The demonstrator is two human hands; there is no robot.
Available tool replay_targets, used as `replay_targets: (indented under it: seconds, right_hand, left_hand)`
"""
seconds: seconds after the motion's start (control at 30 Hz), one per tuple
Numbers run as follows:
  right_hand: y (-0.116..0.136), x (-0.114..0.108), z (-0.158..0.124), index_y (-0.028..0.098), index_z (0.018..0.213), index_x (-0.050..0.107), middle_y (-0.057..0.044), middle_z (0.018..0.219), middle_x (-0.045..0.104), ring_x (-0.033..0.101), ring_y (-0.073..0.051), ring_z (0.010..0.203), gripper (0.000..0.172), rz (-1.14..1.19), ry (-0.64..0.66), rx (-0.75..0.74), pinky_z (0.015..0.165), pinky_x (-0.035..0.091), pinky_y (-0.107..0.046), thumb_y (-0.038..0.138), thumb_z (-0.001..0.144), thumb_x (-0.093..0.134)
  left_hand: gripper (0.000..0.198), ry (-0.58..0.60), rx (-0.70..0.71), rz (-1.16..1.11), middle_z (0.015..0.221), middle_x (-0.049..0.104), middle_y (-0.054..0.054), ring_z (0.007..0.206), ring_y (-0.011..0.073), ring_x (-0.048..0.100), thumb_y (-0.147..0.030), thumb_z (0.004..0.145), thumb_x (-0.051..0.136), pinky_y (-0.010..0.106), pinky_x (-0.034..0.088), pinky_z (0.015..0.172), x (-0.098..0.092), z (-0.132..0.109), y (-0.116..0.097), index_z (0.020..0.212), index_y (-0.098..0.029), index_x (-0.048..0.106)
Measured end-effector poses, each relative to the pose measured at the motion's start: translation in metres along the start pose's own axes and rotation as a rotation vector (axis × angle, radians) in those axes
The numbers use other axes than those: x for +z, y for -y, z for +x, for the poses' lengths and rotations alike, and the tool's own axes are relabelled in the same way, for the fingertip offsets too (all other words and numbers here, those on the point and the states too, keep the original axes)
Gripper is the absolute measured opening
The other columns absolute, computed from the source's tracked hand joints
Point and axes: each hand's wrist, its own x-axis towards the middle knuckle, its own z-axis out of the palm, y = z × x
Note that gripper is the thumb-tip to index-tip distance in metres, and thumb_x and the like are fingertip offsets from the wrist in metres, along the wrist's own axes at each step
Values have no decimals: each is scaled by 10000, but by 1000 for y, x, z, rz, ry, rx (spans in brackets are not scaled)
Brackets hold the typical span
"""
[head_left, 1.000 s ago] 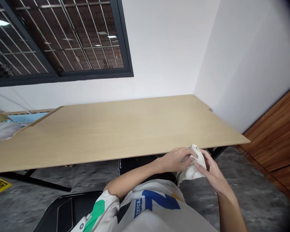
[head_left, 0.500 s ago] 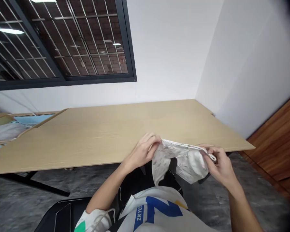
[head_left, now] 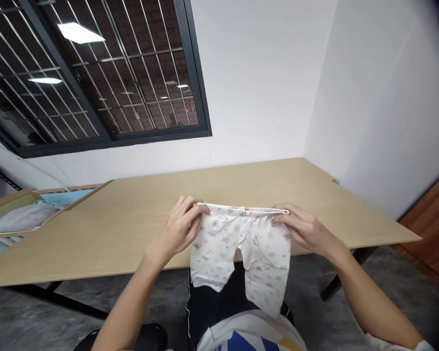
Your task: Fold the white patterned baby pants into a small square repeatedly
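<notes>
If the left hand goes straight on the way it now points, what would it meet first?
Beyond the printed pants it holds, the left hand would likely meet the white wall, or the light-wood tabletop first if it points downward; depth is unclear.

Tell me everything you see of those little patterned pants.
The small white pants look like thin, soft fabric with a scattered print and gathered waistband. The left hand and right hand pinch opposite ends of the waistband; both legs hang parted, overlapping the near edge of the table in view.
</notes>
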Motion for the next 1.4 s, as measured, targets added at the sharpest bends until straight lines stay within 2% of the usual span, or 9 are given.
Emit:
replay_targets:
  seconds: [0.2, 0.47, 0.63, 0.83, 1.07, 1.17, 1.23, 1.3, 1.4]
  right_hand:
    - [-52, 55, 39, 260, 1215, 723, -109, 1179, 704, 680, -277, 1078, 378, -40, 130, 1, 918, 576, -445, 104, 1005, 451]
    - [-146, 155, 72, 194, 1118, 745, -107, 1109, 726, 677, -253, 1022, 372, 15, 371, 114, 934, 531, -398, 51, 949, 447]
    - [-202, 202, 95, 175, 1092, 735, -102, 1121, 735, 667, -232, 1074, 371, 55, 394, 235, 969, 501, -353, 16, 937, 438]
    - [-250, 244, 117, 140, 1105, 735, -137, 1141, 738, 650, -255, 1100, 331, -50, 405, 285, 1009, 471, -375, 15, 934, 480]
    - [-283, 265, 133, 126, 1120, 717, -156, 1200, 726, 630, -260, 1144, 319, -87, 362, 339, 1039, 454, -393, 42, 956, 456]
    - [-289, 268, 138, 109, 1149, 708, -198, 1391, 640, 561, -275, 1278, 326, -107, 317, 372, 1112, 403, -418, 39, 948, 462]
    - [-291, 269, 141, 96, 1183, 707, -215, 1457, 582, 517, -289, 1324, 331, -123, 274, 396, 1143, 367, -434, 65, 970, 456]
    - [-293, 269, 143, 101, 1186, 727, -202, 1393, 607, 530, -288, 1279, 339, -132, 247, 420, 1135, 365, -430, 98, 992, 450]
    - [-297, 267, 146, 125, 1129, 778, -166, 1256, 656, 559, -275, 1196, 338, -128, 266, 488, 1114, 376, -409, 106, 986, 472]
  left_hand:
    - [261, 201, -68, 230, 1132, 670, 95, 945, 267, 561, -127, 1015, 408, 413, 499, 827, 39, -7, 53, 1124, -221, 625]
    - [312, 477, -294, 159, 1219, 649, 123, 1072, 281, 598, -244, 1048, 341, 460, 486, 999, 128, -23, 129, 1151, -192, 631]
    - [339, 611, -419, 161, 1355, 600, 153, 1195, 313, 572, -320, 1051, 365, 476, 438, 1075, 175, -15, 172, 1250, -179, 601]
    - [375, 636, -513, 151, 1503, 527, 164, 1316, 334, 514, -354, 1027, 409, 468, 402, 1117, 219, 5, 208, 1317, -179, 570]
    - [368, 599, -606, 141, 1496, 533, 207, 1341, 371, 496, -296, 993, 466, 505, 385, 1125, 255, 25, 237, 1311, -130, 548]
    - [348, 547, -620, 134, 1544, 472, 252, 1399, 421, 447, -269, 986, 512, 581, 380, 1119, 260, 36, 228, 1297, -115, 532]
    - [319, 507, -582, 118, 1551, 447, 275, 1421, 441, 423, -258, 1006, 491, 627, 371, 1115, 260, 42, 203, 1284, -108, 533]
    - [267, 500, -490, 66, 1445, 540, 273, 1329, 409, 521, -251, 1029, 441, 596, 411, 1084, 258, 45, 162, 1203, -110, 586]
    - [293, 562, -307, -77, 1054, 710, 168, 972, 293, 680, -385, 1039, 482, 455, 524, 894, 257, 40, 82, 937, -176, 660]
